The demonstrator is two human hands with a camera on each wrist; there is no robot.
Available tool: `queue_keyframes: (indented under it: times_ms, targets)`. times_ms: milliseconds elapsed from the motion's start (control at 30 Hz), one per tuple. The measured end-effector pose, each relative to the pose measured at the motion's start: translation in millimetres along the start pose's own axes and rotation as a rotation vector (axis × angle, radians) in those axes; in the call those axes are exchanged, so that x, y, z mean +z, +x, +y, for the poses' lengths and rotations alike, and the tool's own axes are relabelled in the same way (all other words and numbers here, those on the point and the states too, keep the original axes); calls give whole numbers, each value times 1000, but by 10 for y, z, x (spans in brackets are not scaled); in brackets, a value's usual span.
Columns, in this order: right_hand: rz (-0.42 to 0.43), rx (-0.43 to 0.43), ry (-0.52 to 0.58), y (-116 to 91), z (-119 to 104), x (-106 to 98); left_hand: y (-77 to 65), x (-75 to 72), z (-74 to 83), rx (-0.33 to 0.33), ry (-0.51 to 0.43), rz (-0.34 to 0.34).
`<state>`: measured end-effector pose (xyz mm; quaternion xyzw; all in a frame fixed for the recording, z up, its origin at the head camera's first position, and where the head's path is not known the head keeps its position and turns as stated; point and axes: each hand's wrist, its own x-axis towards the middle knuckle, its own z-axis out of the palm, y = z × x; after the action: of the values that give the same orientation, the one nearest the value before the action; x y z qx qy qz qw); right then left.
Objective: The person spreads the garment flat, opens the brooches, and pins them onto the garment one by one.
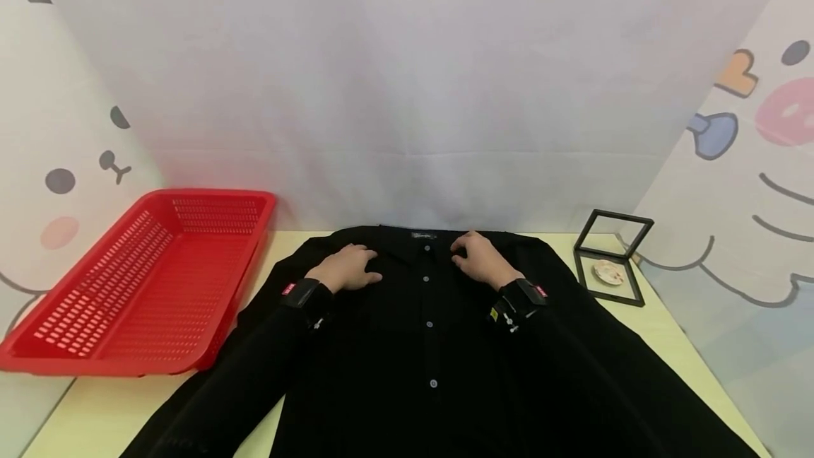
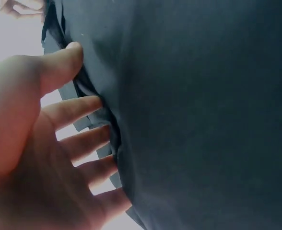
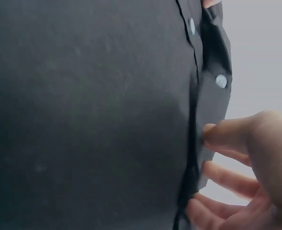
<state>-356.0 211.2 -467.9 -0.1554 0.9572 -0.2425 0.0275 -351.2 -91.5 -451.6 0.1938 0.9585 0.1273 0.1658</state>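
A black button-up shirt (image 1: 388, 352) lies front up, its collar at the far edge and its sleeves running toward me. A small label (image 1: 424, 235) shows inside the collar, and pale buttons (image 1: 429, 324) run down the middle. On the upper left of the shirt rests my left hand (image 1: 346, 268), fingers extended and spread; in the left wrist view its fingertips touch the cloth. My right hand (image 1: 480, 260) is at the right side of the collar with fingers loosely bent. The right wrist view shows its fingertips against the collar's edge (image 3: 213, 108).
A red plastic basket (image 1: 254, 271) with perforated walls stands at the left, overlapping the left sleeve. At the right is an open black-framed clear case (image 1: 610, 297) with a small round patterned item (image 1: 608, 272) in it. White curtain (image 1: 407, 90) closes off the table's back.
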Motion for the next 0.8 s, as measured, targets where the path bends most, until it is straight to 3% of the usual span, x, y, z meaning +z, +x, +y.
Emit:
queue_keyframes:
  times_ms: [100, 200, 333, 467, 600, 800]
  targets:
    - [-71, 8, -39, -104, -53, 2, -139, 34, -38, 17, -33, 11]
    - [-136, 10, -48, -274, -94, -12, -366, 75, -117, 42, -63, 65]
    - [-227, -3, -57, -604, -144, -26, -753, 162, -306, 67, -125, 162]
    - [-279, -1, -44, -984, -224, -18, -1204, 312, -496, 70, -179, 215]
    - [-286, 25, -19, -1322, -306, -16, -1626, 474, -629, 39, -209, 199]
    - [-293, 114, 7, -1634, -290, 8, -2160, 614, -785, -61, -241, 95]
